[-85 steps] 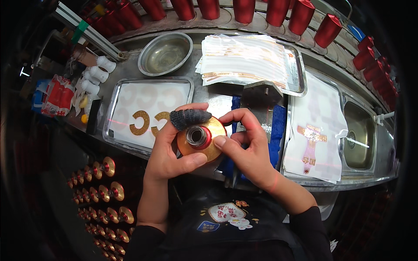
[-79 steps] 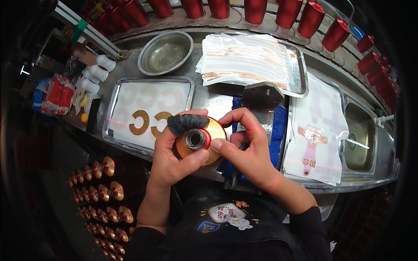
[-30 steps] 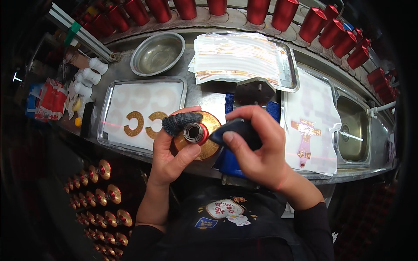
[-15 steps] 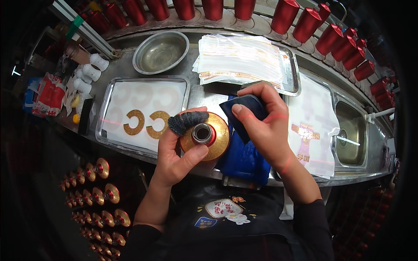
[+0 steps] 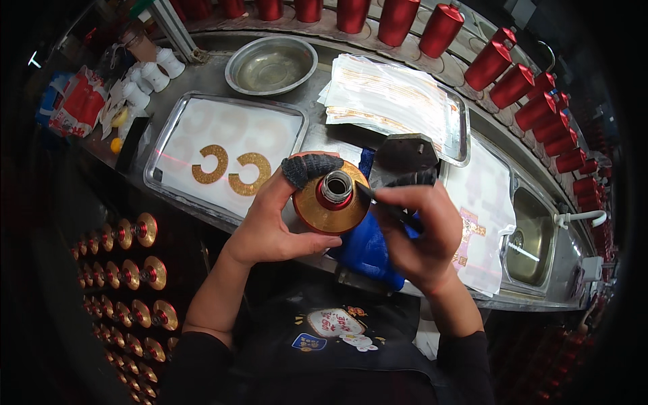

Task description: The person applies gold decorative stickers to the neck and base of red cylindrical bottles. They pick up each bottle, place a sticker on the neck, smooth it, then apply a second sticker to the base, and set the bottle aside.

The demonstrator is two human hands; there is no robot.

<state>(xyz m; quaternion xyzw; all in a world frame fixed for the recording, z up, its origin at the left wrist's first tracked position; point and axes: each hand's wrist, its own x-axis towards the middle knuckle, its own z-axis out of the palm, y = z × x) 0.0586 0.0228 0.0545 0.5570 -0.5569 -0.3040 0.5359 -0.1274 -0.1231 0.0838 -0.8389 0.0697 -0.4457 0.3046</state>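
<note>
My left hand (image 5: pixel 264 233) grips a bottle (image 5: pixel 312 208) with a round gold shoulder and a bare threaded metal neck, its opening facing up. A dark knitted sleeve (image 5: pixel 310 166) covers one finger, which lies across the gold rim. In my right hand (image 5: pixel 426 236) is a thin dark scraper (image 5: pixel 365 192), seen nearly edge-on. Its edge meets the right side of the gold shoulder, close to the neck. Below the bottle lies a wet-looking blue cloth (image 5: pixel 373 255). Two C-shaped gold decals (image 5: pixel 251 174) rest on a white sheet in the metal tray (image 5: pixel 304 128) at left.
Behind my right hand stands a black block (image 5: pixel 406 154). A metal bowl (image 5: pixel 271 66) and a stack of printed sheets (image 5: pixel 385 98) sit farther back, with a sink (image 5: pixel 530 253) at right. Red bottles (image 5: pixel 442 30) line the far conveyor; several gold-shouldered bottles (image 5: pixel 154 271) stand lower left.
My right hand has come down and inward, turning the scraper from flat-facing to edge-on against the gold shoulder. My left thumb has moved off the neck to the rim. The view has shifted.
</note>
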